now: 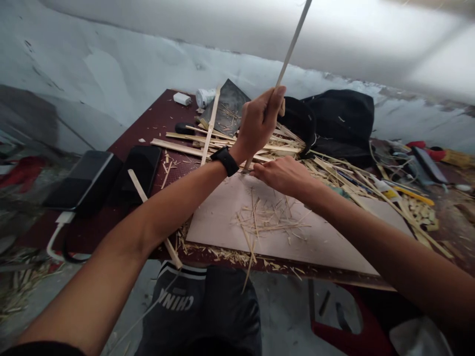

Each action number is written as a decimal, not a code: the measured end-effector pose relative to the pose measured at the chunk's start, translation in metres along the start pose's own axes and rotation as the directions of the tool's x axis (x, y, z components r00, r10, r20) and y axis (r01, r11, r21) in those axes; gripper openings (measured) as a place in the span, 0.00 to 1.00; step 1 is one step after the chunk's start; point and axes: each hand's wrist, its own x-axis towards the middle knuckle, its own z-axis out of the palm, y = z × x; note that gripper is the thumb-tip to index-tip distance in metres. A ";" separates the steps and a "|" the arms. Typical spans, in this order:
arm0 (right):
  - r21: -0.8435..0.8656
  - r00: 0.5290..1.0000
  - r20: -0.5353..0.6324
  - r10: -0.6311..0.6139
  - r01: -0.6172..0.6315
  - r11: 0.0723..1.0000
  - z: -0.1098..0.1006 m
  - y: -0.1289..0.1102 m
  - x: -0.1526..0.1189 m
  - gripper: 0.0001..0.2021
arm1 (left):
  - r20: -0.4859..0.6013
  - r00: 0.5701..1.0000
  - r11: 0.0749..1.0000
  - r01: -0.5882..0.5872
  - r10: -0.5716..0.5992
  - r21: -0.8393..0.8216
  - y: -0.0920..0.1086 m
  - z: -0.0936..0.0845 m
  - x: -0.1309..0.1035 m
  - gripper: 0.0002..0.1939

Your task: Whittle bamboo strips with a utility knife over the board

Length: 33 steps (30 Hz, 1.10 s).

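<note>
My left hand (260, 121), with a black band on its wrist, is closed around a long thin bamboo strip (295, 42). The strip stands steeply, its top leaning right and leaving the view. Its lower end comes down to the pale board (218, 207) beside my right fingertips. My right hand (284, 175) is low over the board's far edge with its fingers curled together; what they grip is hidden. Fine bamboo shavings (267, 217) lie on the board just in front of it. Behind both hands are more bamboo strips (185, 146) in a loose pile.
At left are a black power bank (81, 178) with a white cable and a dark phone (139, 165). One strip (172, 252) overhangs the dark red table's (148, 116) near edge. A black bag (341, 118) lies at the back; a red-framed saw (349, 341) is below.
</note>
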 end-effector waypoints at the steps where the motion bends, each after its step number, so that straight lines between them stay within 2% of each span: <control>1: -0.016 1.000 0.001 -0.009 0.009 1.000 -0.001 0.000 -0.001 0.26 | 0.013 1.000 0.999 0.025 -0.025 -0.036 -0.003 0.001 0.001 0.23; 6: -0.091 0.998 -0.037 -0.056 0.053 0.994 -0.003 -0.003 -0.008 0.27 | 0.081 0.967 0.922 0.253 -0.240 -0.294 -0.008 0.008 0.006 0.26; 12: -0.051 0.994 -0.089 -0.063 0.059 0.997 -0.004 0.002 -0.003 0.24 | 0.153 0.924 0.836 0.381 -0.349 -0.395 0.011 0.010 0.001 0.26; 17: 0.036 0.993 -0.096 -0.071 0.074 0.997 0.003 0.011 0.010 0.22 | 0.162 0.910 0.839 0.415 -0.382 -0.353 0.020 0.011 -0.001 0.29; 23: 0.119 0.998 -0.055 -0.035 0.041 0.992 0.026 0.010 0.013 0.24 | 0.126 0.913 0.863 0.408 -0.389 -0.297 0.016 0.011 -0.001 0.30; 25: 0.115 0.995 -0.075 -0.061 0.070 0.991 0.026 0.012 0.012 0.24 | 0.124 0.919 0.869 0.394 -0.374 -0.300 0.011 0.009 0.000 0.31; 29: 0.057 0.978 -0.192 -0.078 0.090 0.994 0.019 0.022 0.009 0.27 | 0.125 0.943 0.881 0.333 -0.309 -0.337 0.001 0.007 0.002 0.28; 33: 0.070 0.975 -0.215 -0.046 0.063 0.996 0.018 0.026 0.011 0.27 | 0.069 0.923 0.850 0.375 -0.377 -0.370 0.000 0.006 0.002 0.28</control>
